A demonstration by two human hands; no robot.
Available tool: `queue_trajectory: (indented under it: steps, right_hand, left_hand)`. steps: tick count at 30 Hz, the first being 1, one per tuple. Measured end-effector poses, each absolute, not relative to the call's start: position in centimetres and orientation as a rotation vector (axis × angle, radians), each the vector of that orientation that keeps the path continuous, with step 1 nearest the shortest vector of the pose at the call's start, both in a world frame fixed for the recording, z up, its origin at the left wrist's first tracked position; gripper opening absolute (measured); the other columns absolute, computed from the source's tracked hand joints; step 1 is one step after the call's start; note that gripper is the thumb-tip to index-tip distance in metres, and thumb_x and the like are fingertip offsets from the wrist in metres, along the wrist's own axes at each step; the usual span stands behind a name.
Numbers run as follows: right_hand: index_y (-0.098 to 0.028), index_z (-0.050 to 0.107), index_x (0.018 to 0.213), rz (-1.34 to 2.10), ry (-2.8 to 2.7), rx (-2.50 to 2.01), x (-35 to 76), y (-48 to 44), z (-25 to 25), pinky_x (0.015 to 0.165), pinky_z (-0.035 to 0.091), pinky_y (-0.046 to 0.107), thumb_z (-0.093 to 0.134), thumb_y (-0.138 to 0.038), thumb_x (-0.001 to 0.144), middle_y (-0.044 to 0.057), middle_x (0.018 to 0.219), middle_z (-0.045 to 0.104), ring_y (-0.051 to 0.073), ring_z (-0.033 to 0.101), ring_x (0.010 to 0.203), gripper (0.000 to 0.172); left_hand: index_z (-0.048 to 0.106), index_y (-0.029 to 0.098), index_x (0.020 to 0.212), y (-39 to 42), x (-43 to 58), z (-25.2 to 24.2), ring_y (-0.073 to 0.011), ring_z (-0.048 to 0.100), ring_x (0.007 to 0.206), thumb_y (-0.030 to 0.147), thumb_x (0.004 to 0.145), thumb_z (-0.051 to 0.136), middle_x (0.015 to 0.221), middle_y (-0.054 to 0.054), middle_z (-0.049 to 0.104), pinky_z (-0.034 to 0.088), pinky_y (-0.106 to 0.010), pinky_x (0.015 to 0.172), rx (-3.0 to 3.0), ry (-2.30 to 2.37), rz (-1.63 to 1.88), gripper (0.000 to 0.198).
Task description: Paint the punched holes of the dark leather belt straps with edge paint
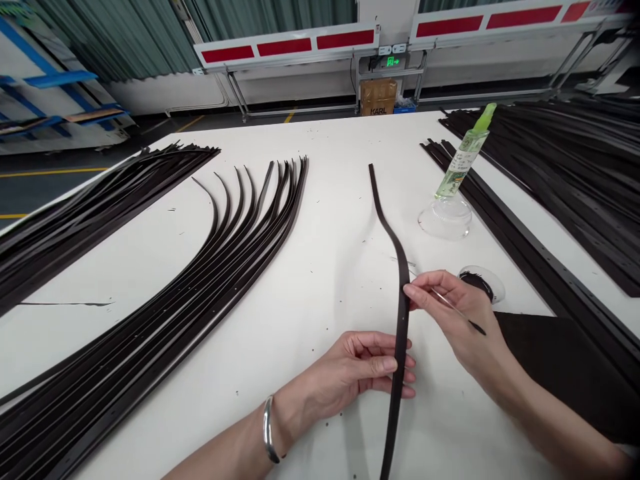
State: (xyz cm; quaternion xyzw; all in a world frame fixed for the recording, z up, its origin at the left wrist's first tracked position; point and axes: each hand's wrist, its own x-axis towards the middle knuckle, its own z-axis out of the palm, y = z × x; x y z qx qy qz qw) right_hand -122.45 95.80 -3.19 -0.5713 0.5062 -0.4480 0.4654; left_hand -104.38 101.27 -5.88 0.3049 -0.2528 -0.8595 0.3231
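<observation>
A long dark brown leather belt strip (401,293) stands in a curve across the white table, running from the far side down past the bottom of the picture. My left hand (370,365) grips it from the side, fingers curled around the strip. My right hand (453,313) pinches a thin stick with a dark tip (453,305) and rests against the strip's edge. Just beyond that hand lies a small round dish with black paste (479,283). The strip's lower end is out of view.
Fanned bundles of similar dark strips (150,320) cover the table's left side, with more stacked at right (530,247). A green-capped bottle (463,160) stands in a clear glass dish (445,217). A dark mat (560,367) lies at right.
</observation>
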Motion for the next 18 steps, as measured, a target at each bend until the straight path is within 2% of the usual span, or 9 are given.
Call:
queue_trajectory:
  steps: [5, 9, 12, 14, 16, 18]
  right_hand:
    - [-0.019, 0.066, 0.091, -1.046, 1.279, -1.488, -123.2, 95.8, -2.7, 0.071, 0.056, 0.027, 0.066, -0.041, 0.085, 0.003, 0.086, 0.069, 0.016, 0.068, 0.079, 0.023]
    - [-0.026, 0.067, 0.110, -1.186, 1.498, -1.597, -126.5, 96.3, -2.4, 0.083, 0.055, 0.029, 0.056, -0.040, 0.092, 0.003, 0.108, 0.069, 0.016, 0.068, 0.092, 0.025]
    - [-0.029, 0.062, 0.122, -1.313, 1.614, -1.592, -130.4, 95.7, -2.4, 0.079, 0.055, 0.029, 0.051, -0.042, 0.094, 0.002, 0.109, 0.070, 0.015, 0.066, 0.087, 0.033]
    - [-0.027, 0.065, 0.119, -1.276, 1.671, -1.609, -132.8, 95.0, -2.4, 0.071, 0.054, 0.027, 0.051, -0.044, 0.094, 0.002, 0.101, 0.071, 0.014, 0.064, 0.077, 0.033]
    - [-0.025, 0.069, 0.106, -1.185, 1.750, -1.697, -134.2, 94.4, -2.5, 0.064, 0.050, 0.026, 0.049, -0.046, 0.095, 0.002, 0.089, 0.069, 0.013, 0.061, 0.071, 0.031]
    - [-0.023, 0.069, 0.090, -1.098, 1.813, -1.850, -134.5, 94.0, -2.9, 0.064, 0.048, 0.027, 0.042, -0.045, 0.098, 0.002, 0.082, 0.064, 0.014, 0.059, 0.072, 0.036]
  left_hand:
    - [0.071, 0.012, 0.102, 101.5, -104.2, -6.0, -0.0181, 0.064, 0.083, 0.020, 0.079, 0.072, 0.091, -0.008, 0.066, 0.055, -0.042, 0.085, 0.820, -0.663, -2.258, 0.024]
    - [0.071, 0.013, 0.101, 101.3, -104.1, -5.7, -0.0168, 0.062, 0.082, 0.017, 0.079, 0.072, 0.090, -0.008, 0.066, 0.055, -0.042, 0.084, 0.871, -0.604, -2.187, 0.022]
    - [0.071, 0.015, 0.101, 101.2, -104.0, -5.7, -0.0167, 0.061, 0.084, 0.018, 0.082, 0.069, 0.093, -0.008, 0.066, 0.055, -0.041, 0.084, 0.952, -0.563, -2.143, 0.019]
    - [0.071, 0.017, 0.102, 101.1, -103.9, -5.9, -0.0175, 0.062, 0.087, 0.021, 0.083, 0.068, 0.096, -0.007, 0.067, 0.055, -0.041, 0.085, 1.004, -0.557, -2.137, 0.019]
    - [0.071, 0.018, 0.102, 100.9, -103.7, -6.2, -0.0180, 0.062, 0.088, 0.023, 0.083, 0.069, 0.098, -0.007, 0.067, 0.055, -0.041, 0.086, 1.043, -0.554, -2.136, 0.020]
    - [0.071, 0.018, 0.102, 100.7, -103.6, -6.2, -0.0179, 0.062, 0.088, 0.023, 0.082, 0.070, 0.098, -0.006, 0.067, 0.055, -0.040, 0.086, 1.063, -0.556, -2.133, 0.020]
